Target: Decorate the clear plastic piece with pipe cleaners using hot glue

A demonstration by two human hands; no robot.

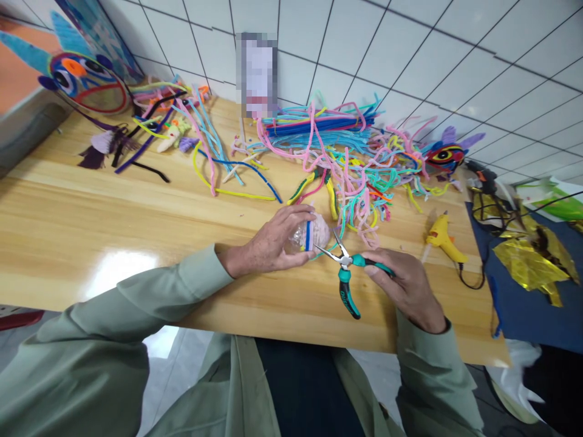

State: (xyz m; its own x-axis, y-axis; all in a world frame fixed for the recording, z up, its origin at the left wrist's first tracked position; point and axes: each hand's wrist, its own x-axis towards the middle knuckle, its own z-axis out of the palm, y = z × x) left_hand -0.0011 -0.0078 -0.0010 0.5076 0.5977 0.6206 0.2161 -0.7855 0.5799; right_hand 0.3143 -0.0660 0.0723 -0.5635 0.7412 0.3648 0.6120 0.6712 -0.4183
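Observation:
My left hand (279, 238) is wrapped around a small rounded craft piece (321, 230), pale pink on one side and clear on the other, with a blue band across it. Its far side is covered by my fingers. My right hand (407, 280) grips one handle of the needle-nose pliers (345, 261), which have teal and black handles. Their jaws stand apart, one tip close to the blue band; whether it touches I cannot tell. The second handle hangs free below. A thin teal strand shows beside the craft piece.
Tangled pipe cleaners (350, 176) and yellow-green handled pliers (333, 194) lie just beyond my hands. A yellow glue gun (444, 238) with its cord rests at the right. At the far left is a colourful mask-like craft (98, 100). Gold foil (531, 264) lies on a dark blue surface.

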